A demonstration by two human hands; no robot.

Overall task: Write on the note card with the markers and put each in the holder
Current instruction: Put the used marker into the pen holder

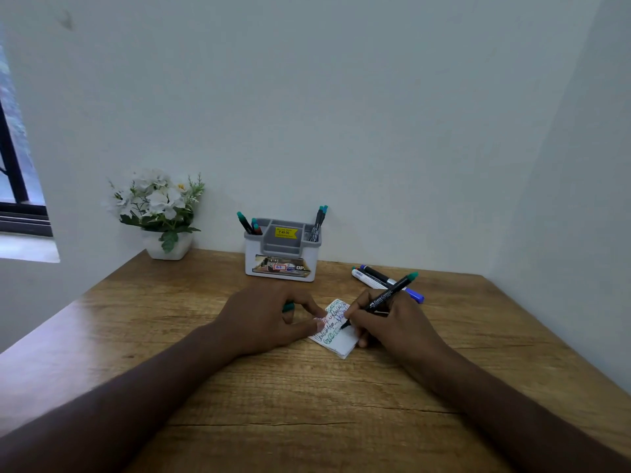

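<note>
Single head view: you look forward and down across the brown wooden desk [259, 397], close, facing the pale wall [341, 97].

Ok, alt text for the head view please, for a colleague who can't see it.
A right hand writes with a black marker on a small note card that the left hand, also holding a green cap, steadies on a wooden table. Behind stand a grey holder with several markers, loose markers and a flower pot.

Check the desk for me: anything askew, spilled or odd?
Nothing spilled or damaged. The small white note card lies skewed to the wooden desk's edge, and loose markers lie beside the grey-and-white holder, not yet in it.
</note>
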